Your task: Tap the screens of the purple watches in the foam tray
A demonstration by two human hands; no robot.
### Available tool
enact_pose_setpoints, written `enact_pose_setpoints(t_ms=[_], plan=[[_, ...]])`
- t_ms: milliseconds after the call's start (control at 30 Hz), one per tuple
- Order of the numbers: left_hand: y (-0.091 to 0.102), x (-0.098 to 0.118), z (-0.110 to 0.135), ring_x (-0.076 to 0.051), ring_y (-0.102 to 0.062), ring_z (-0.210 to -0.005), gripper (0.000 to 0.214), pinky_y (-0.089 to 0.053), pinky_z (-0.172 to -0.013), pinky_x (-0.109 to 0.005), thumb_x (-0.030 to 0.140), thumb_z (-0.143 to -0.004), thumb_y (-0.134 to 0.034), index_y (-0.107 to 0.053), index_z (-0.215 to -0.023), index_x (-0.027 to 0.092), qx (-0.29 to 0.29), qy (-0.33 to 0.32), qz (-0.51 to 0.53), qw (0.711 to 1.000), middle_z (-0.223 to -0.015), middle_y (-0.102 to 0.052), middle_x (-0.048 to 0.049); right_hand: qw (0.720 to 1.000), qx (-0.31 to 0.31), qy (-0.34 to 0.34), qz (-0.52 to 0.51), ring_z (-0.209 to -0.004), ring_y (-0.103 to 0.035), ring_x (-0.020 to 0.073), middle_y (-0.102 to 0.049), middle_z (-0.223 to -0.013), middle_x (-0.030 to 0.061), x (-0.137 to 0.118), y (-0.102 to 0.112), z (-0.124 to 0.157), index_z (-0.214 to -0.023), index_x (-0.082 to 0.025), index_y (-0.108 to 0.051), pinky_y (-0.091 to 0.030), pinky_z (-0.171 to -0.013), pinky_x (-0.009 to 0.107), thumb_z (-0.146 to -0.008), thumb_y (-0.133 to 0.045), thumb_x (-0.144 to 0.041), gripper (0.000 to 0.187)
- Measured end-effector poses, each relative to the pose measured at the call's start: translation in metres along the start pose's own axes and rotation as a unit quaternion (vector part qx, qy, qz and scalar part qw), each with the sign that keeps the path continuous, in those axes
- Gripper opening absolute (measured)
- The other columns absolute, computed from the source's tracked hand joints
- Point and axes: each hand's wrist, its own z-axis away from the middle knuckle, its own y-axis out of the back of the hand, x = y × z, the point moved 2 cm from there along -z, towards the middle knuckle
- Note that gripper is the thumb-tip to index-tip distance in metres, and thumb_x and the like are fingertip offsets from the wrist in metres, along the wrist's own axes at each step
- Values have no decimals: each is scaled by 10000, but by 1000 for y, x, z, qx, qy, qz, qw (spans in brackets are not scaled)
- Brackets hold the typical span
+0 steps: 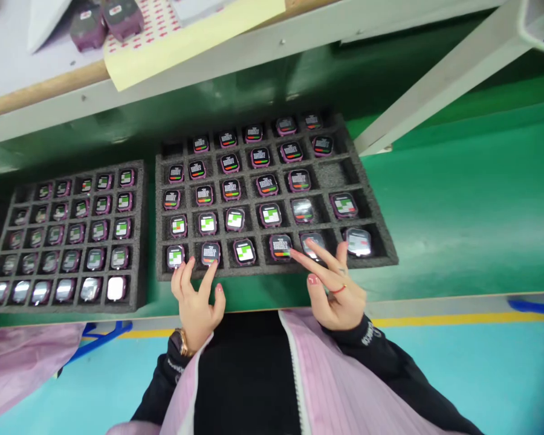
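Green worktop point(457, 229), painted shiny, with a dark grey foam tray point(333, 173) sitting right on it, so that tray's the landmark for everything else. Slotted into its cells are the small purple-framed, rounded-square watch bodies point(271, 214), faces up, some screens showing green and white blocks, others lines of text over an orange and green bar. To the left of the tray there's a second grey foam tray point(141, 241) with more of the same.

Step in hand, as far as one can judge: working the screens by touch along the tray's near row. Going on to any other screen would call for lifting the fingertips over the foam dividers and a light dab, no grip needed.

Pose-wise, the left hand point(198, 302) comes over the tray's near edge palm down, fingers loosely fanned, index at the second watch from the left, thumb off to the side. The right hand point(339, 296) angles in at the tray's near right part, index stretched toward the fourth watch, middle finger over the fifth. Both hands are relaxed and grasping nothing; whether each fingertip actually presses glass, can't tell.
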Motion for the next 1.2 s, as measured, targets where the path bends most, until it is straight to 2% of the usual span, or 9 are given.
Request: enact_pose_setpoints(t_ms=[100, 333, 567, 833, 967, 1067, 1200], plan=[[0, -1, 0, -353, -316, -1428, 519, -271, -1216, -545, 209, -860, -622, -603, -1368, 313, 3, -7, 1, 1000, -1519, -397, -104, 1000, 7, -3, 2, -1241, -606, 349, -728, -1158, 86, 2, 2, -2, -1444, -257, -566, -193, -1185, 740, -928, -485, -34, 568], [-1, 1, -1, -346, -347, -1405, 587, -274, -1213, -507, 217, -871, -594, -503, -1451, 220, 22, -9, -5, 1000, -1487, -435, -148, 1000, -4, 5, -2, -1324, -534, 346, -702, -1226, 94, 4, 4, -1, -1484, -238, -523, -186, -1195, 725, -914, -492, -47, 602], [-1, 1, -2, -342, -362, -1402, 612, -270, -1210, -503, 221, -887, -569, -435, -1483, 191, 28, -19, -2, 999, -1466, -460, -168, 995, -97, 26, 16, -1425, -403, 335, -690, -1251, 106, 7, 3, -2, -1523, -209, -453, -148, -1212, 697, -932, -531, -68, 613], [-2, 2, -3, -344, -385, -1382, 522, -303, -1195, -494, 207, -885, -583, -528, -1400, 144, 45, -39, -23, 998, -1421, -485, -192, 1000, 8, 8, 20, -1352, -503, 342, -690, -1253, 100, 14, 23, 2, -1467, -217, -546, -201, -1212, 677, -906, -518, -15, 597], [-1, 3, -4, -354, -373, -1379, 435, -314, -1188, -497, 202, -879, -603, -621, -1311, 157, 30, -42, -40, 998, -1434, -470, -183, 998, 33, 4, 57, -1322, -535, 347, -701, -1233, 86, 20, 34, 7, -1455, -226, -560, -216, -1215, 672, -927, -505, -27, 567], [-2, 3, -5, -356, -376, -1372, 431, -314, -1186, -499, 209, -875, -611, -631, -1303, 165, 28, -43, -43, 998, -1433, -475, -179, 998, 23, 3, 67, -1328, -526, 354, -695, -1244, 95, 24, 39, 10, -1462, -218, -549, -208, -1213, 680, -946, -499, -56, 543], [-2, 3, -5, -356, -385, -1370, 470, -307, -1187, -508, 227, -884, -594, -584, -1347, 146, 37, -35, -33, 998, -1424, -485, -192, 997, -42, -2, 68, -1369, -477, 353, -690, -1253, 88, 28, 39, 10, -1450, -239, -552, -177, -1207, 696, -944, -520, -41, 544]])
